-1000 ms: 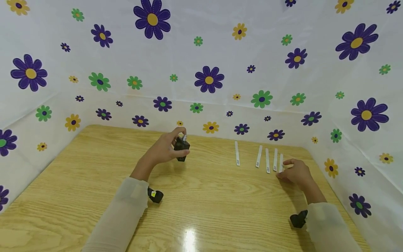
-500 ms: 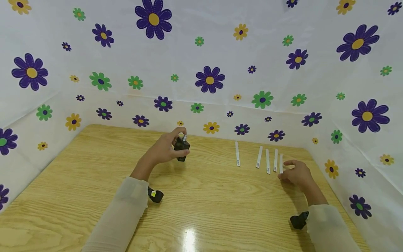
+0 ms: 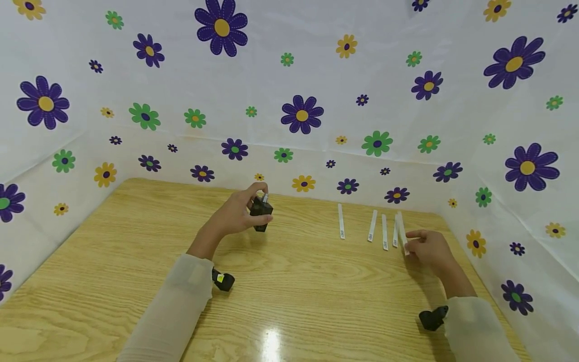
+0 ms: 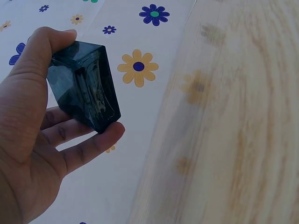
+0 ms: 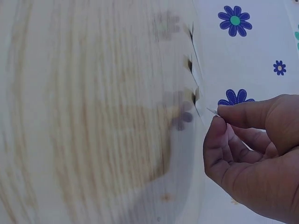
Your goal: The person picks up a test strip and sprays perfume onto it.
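My left hand [image 3: 229,213] grips a dark glass perfume bottle [image 3: 261,208], with the index finger bent over its silver spray top [image 3: 265,197]. In the left wrist view the thick, clear base of the perfume bottle [image 4: 93,86] shows between thumb and fingers, and the spray top is hidden. At the right, my right hand [image 3: 429,250] pinches the near end of a white paper test strip [image 3: 402,232] between thumb and index finger. The strip's far end tilts up and overlaps its neighbour. Edge-on, the pinched test strip [image 5: 213,111] looks like a thin sliver in the right wrist view.
Several more white strips lie on the wooden table [image 3: 289,281] left of my right hand: a lone strip [image 3: 341,222], then a closer group including one strip [image 3: 372,226] and another strip [image 3: 385,233]. A flower-printed white sheet [image 3: 262,80] walls the table's back and sides.
The right thumb and index finger have taken hold of the rightmost strip and lifted it off the table, tilting its far end up and leftward. The left hand and bottle stay put.
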The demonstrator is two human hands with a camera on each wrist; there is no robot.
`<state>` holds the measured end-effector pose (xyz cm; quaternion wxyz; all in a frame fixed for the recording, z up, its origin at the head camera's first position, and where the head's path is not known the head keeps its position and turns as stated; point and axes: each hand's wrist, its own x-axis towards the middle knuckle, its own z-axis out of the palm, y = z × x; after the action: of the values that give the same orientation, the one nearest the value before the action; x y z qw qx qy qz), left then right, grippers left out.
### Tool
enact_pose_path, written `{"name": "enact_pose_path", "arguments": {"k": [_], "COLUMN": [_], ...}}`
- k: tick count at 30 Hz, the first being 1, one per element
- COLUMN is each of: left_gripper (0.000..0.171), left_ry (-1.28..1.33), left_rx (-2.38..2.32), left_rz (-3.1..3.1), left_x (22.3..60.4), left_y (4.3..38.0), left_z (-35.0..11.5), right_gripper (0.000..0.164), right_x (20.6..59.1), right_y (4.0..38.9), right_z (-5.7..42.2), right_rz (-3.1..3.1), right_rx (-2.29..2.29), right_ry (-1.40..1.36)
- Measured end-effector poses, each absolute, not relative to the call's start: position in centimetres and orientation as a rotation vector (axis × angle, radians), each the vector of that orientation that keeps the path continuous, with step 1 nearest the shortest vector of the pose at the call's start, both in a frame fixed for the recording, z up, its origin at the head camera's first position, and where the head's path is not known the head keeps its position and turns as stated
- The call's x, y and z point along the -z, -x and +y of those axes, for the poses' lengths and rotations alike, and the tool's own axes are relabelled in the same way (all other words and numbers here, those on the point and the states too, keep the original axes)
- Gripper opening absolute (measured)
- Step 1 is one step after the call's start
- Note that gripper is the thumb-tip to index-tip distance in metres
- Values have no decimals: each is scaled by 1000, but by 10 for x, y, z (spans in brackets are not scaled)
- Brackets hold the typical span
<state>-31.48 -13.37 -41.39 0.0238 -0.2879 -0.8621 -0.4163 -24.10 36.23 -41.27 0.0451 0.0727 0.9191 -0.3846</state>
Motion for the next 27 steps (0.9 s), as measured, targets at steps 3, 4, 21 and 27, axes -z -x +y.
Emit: {"name": "enact_pose_path", "arguments": {"k": [3,4,21,27], "left_gripper": [54,54,55,55], "left_ry": [896,896,874,865], "left_rx": [1280,1277,1275,1274], "left_rz": [-2669,-2670,-2691,-2698], "left_x": [413,413,414,413], "left_y": [315,315,314,314], "left_z": [-133,-133,-133,-133], "right_gripper": [41,40,37,35], "right_x": [411,411,402,400], "right_y": [241,241,240,241], "right_z": [360,359,341,329], "right_rz": [2803,2797,2813,2821], "right_rx": [1218,1236,1283,1289], "right_ry": [-208,-204,-140,-109]}}
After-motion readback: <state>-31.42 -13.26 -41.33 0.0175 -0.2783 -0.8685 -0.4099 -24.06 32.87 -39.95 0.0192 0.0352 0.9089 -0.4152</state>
